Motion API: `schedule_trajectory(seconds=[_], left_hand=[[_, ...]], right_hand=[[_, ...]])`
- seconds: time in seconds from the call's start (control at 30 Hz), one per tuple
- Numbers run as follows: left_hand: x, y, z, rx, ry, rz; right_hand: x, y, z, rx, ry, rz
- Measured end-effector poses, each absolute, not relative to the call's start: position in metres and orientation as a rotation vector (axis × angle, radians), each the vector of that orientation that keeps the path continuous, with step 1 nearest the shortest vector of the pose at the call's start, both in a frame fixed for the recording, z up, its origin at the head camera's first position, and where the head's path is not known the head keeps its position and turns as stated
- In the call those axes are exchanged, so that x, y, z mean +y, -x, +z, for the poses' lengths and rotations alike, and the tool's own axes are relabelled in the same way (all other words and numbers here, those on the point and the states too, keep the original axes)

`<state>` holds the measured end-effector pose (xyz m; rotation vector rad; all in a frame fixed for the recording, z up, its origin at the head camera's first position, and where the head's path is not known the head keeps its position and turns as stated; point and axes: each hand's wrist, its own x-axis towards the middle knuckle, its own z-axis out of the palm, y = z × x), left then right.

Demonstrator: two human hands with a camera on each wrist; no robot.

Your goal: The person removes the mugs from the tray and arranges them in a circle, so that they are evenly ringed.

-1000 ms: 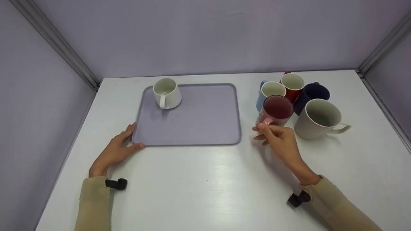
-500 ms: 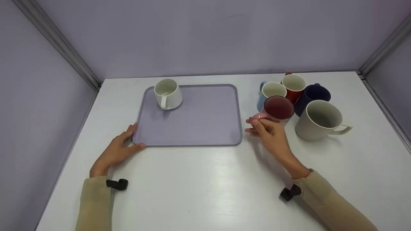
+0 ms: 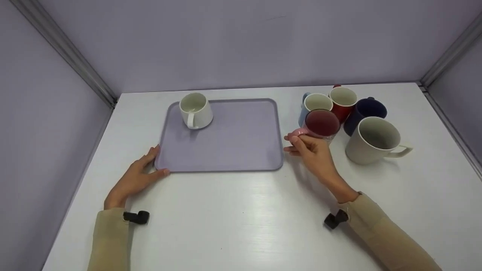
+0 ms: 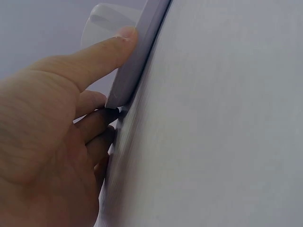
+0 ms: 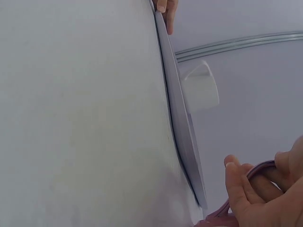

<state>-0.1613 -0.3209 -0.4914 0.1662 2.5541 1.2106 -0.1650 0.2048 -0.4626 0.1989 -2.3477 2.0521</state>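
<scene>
In the head view my right hand (image 3: 314,156) grips the handle of a pink mug (image 3: 322,128) with a dark red inside. The mug stands upright, its handle pointing left toward the tray. The right wrist view has the thumb and fingers around that handle (image 5: 260,166), with most of the mug out of frame. Over at the tray's front left corner, my left hand (image 3: 135,178) touches the lilac tray (image 3: 233,150), thumb on the front rim and fingers along the left side. A white mug (image 3: 197,113) sits upright at the tray's back left, handle toward me.
Close behind the pink mug stand a light blue mug (image 3: 314,105), a red mug (image 3: 342,101) and a dark blue mug (image 3: 364,113). A large off-white mug (image 3: 372,143) is to their right, handle pointing right. Walls (image 3: 241,45) enclose the white table (image 3: 211,222) behind and at both sides.
The pink mug's handle has swung from facing me to pointing left, and the mug has shifted slightly left. My right hand has moved left with it. The left hand has stayed at the tray corner.
</scene>
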Motion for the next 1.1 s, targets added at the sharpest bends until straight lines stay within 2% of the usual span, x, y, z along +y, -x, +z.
schedule_trajectory(seconds=[0.43,0.6,0.77,0.9,1.1], left_hand=[[-0.321,0.16,-0.491,2.548,-0.193,1.245],[-0.321,0.16,-0.491,2.571,-0.198,1.208],[-0.322,0.159,-0.49,2.564,-0.178,1.213],[-0.322,0.159,-0.49,2.564,-0.164,1.211],[-0.321,0.161,-0.491,2.553,-0.138,1.207]], right_hand=[[0.207,0.17,-0.459,-2.406,-0.248,2.031],[0.209,0.158,-0.444,-2.535,-0.288,1.775],[0.211,0.152,-0.412,-2.564,-0.282,1.451],[0.193,0.162,-0.387,-2.501,-0.404,1.408],[0.136,0.19,-0.372,-2.597,-0.608,1.448]])
